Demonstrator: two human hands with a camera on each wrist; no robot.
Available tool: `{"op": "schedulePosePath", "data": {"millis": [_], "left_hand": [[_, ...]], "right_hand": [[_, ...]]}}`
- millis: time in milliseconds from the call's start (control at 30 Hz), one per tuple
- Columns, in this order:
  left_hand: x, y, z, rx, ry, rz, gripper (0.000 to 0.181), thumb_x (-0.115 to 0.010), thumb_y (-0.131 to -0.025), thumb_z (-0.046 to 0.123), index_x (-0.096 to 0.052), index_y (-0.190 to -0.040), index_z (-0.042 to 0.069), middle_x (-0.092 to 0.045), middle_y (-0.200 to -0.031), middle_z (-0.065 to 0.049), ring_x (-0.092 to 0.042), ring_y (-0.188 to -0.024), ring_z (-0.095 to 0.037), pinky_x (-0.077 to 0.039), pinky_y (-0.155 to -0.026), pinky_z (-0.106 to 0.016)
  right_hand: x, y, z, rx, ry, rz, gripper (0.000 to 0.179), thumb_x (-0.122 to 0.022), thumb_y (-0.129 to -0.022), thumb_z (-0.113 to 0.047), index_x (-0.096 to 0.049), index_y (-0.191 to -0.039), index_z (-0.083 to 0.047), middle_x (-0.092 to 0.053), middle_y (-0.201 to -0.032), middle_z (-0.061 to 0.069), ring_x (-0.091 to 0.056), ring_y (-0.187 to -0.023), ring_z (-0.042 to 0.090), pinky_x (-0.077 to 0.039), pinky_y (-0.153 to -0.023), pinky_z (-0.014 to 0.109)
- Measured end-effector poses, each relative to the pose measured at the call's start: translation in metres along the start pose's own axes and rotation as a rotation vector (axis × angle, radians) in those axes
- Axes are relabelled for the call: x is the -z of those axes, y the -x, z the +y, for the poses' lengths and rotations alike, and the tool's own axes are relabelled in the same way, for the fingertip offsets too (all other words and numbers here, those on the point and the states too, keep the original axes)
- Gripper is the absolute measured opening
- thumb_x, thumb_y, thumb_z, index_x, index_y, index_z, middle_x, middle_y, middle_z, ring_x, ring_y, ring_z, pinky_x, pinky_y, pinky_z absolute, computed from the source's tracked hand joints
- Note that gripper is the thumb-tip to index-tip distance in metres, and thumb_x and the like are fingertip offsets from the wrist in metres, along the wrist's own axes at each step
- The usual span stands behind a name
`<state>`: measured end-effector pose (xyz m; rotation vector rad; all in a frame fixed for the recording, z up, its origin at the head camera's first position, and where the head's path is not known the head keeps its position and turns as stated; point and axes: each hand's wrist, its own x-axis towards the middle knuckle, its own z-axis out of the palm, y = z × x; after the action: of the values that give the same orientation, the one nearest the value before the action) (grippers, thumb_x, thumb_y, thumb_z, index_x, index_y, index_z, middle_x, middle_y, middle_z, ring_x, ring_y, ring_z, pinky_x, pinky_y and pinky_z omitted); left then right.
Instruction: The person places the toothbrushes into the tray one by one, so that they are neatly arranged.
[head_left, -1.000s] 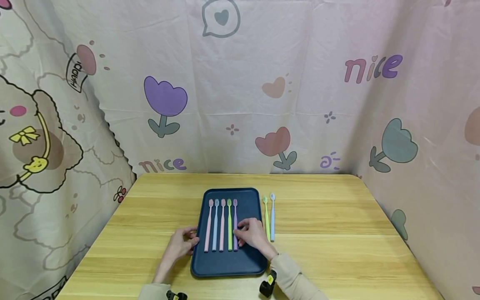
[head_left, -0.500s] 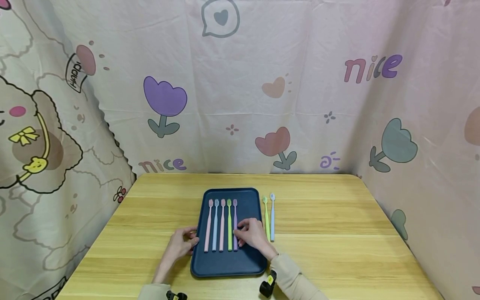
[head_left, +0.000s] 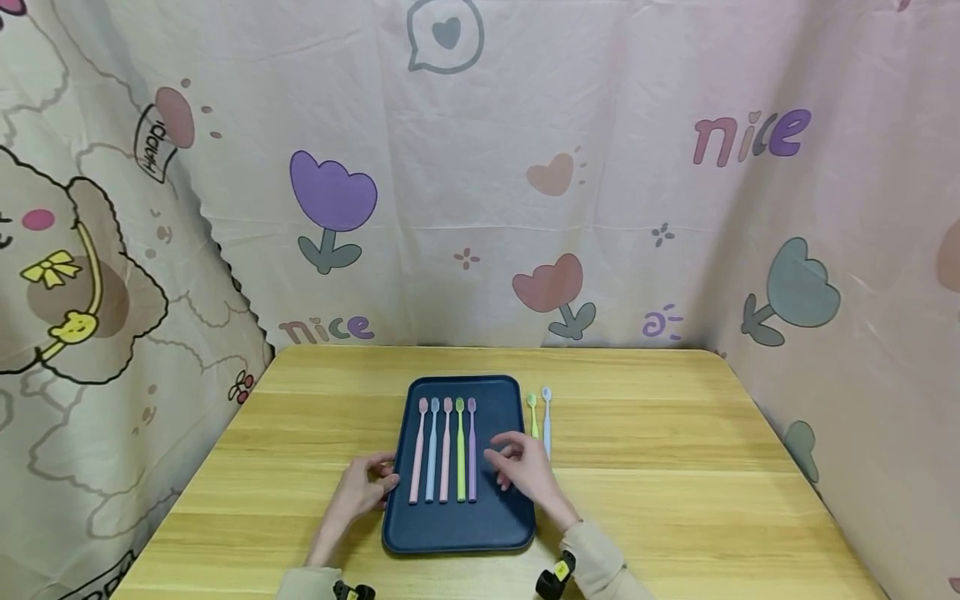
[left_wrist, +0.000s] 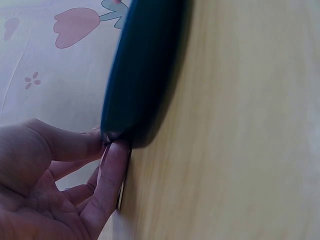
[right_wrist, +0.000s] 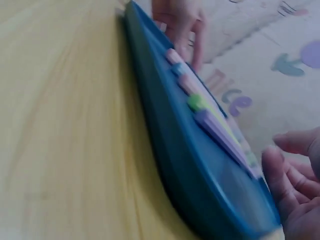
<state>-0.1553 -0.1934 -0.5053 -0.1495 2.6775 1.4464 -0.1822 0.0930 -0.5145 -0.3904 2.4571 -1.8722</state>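
On a dark blue tray (head_left: 457, 533) lie several toothbrushes in a row, heads toward the far end: pink (head_left: 417, 458), blue (head_left: 431, 458), another pink (head_left: 446, 458), green (head_left: 461, 467) and, rightmost, purple (head_left: 472, 467). My left hand (head_left: 362, 487) pinches the tray's left edge between thumb and fingers, as the left wrist view also shows. Over the right side of the tray, my right hand (head_left: 528, 471) holds nothing. Its thumb and index finger are apart, just right of the purple toothbrush.
Right of the tray on the wooden table (head_left: 660, 433) lie a second green toothbrush (head_left: 532, 408) and a light blue one (head_left: 547, 417), their lower parts hidden behind my right hand. A printed curtain (head_left: 450, 167) hangs behind the table.
My right hand has let go of the purple toothbrush and shifted right, away from it. The purple toothbrush stays in the row; my left hand keeps its place at the tray.
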Motion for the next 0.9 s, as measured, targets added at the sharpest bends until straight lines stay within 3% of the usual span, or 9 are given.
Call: {"op": "schedulePosePath", "data": {"millis": [167,267,367,533,900], "left_hand": [[0.0,0.0,0.001,-0.006,0.014,-0.001,0.039,-0.064,-0.091,-0.005,-0.062,-0.13,-0.007,-0.063,-0.093,-0.013,-0.059,-0.073,-0.017,-0.058,-0.056,-0.032],[0.0,0.0,0.001,-0.009,0.017,-0.002,0.039,-0.065,-0.091,-0.005,-0.062,-0.13,-0.007,-0.062,-0.093,-0.013,-0.059,-0.073,-0.017,-0.058,-0.056,-0.032],[0.0,0.0,0.001,-0.008,0.016,-0.003,0.039,-0.065,-0.091,-0.005,-0.062,-0.13,-0.007,-0.062,-0.093,-0.013,-0.059,-0.073,-0.017,-0.058,-0.056,-0.032],[0.001,0.0,0.001,-0.008,0.011,-0.004,0.039,-0.065,-0.091,-0.005,-0.062,-0.131,-0.007,-0.062,-0.093,-0.013,-0.059,-0.073,-0.017,-0.058,-0.056,-0.032],[0.0,-0.001,0.0,0.001,0.014,-0.003,0.039,-0.064,-0.091,-0.005,-0.061,-0.131,-0.007,-0.063,-0.094,-0.014,-0.059,-0.073,-0.017,-0.058,-0.056,-0.031]], "right_hand": [[0.028,0.007,0.007,-0.054,-0.094,0.188,0.026,-0.072,-0.09,-0.002,-0.067,-0.111,0.012,-0.066,-0.08,0.036,-0.052,-0.044,0.006,-0.045,-0.04,0.02],[0.043,0.007,0.027,-0.04,-0.092,0.304,0.024,-0.074,-0.088,-0.002,-0.069,-0.109,0.009,-0.067,-0.077,0.03,-0.05,-0.045,0.003,-0.04,-0.041,0.016],[0.057,0.008,0.038,-0.053,-0.043,0.371,0.021,-0.074,-0.087,-0.001,-0.071,-0.106,0.007,-0.067,-0.072,0.021,-0.051,-0.047,0.002,-0.042,-0.046,0.016],[0.069,0.009,0.046,-0.09,0.03,0.354,0.02,-0.074,-0.087,-0.003,-0.071,-0.105,0.004,-0.064,-0.069,0.009,-0.051,-0.05,0.002,-0.044,-0.051,0.017],[0.071,0.009,0.048,-0.141,0.078,0.304,0.03,-0.078,-0.086,-0.01,-0.069,-0.113,0.001,-0.065,-0.068,0.007,-0.051,-0.047,0.005,-0.045,-0.047,0.019]]}}
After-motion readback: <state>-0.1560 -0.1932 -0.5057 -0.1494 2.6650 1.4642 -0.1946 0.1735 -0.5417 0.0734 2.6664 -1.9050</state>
